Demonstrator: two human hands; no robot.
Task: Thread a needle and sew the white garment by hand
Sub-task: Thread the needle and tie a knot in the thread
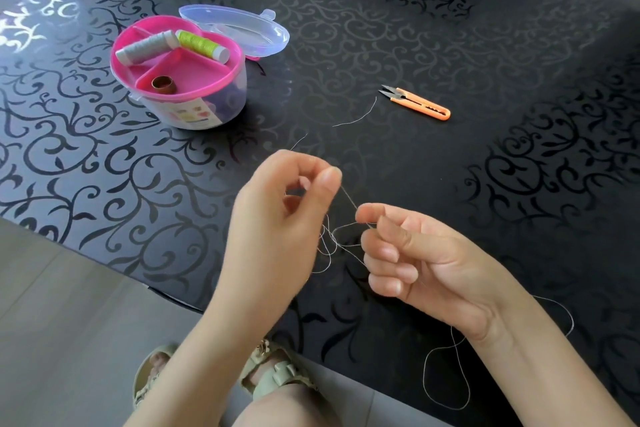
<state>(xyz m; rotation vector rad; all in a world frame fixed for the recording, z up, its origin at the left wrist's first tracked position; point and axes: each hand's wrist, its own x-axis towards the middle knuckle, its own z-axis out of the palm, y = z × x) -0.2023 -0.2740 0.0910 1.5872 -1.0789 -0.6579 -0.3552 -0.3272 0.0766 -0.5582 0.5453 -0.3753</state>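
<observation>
Black patterned table [485, 45] carries a pink sewing box [180, 80], with orange snips [419, 104] to its right. Nearer the person than the box, the left hand [287, 218] pinches grey thread [349, 198] between thumb and forefinger. The right hand [415, 260] pinches the same strand; no needle is discernible. White garment not in view. Judgement: threading stage. The next move needs a steadied thread end.

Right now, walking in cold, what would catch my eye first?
Two hands at centre: the left hand and right hand each pinch a fine pale thread stretched between them over the black patterned table. Farther back, an open pink sewing box sits at left and orange snips lie at right.
</observation>
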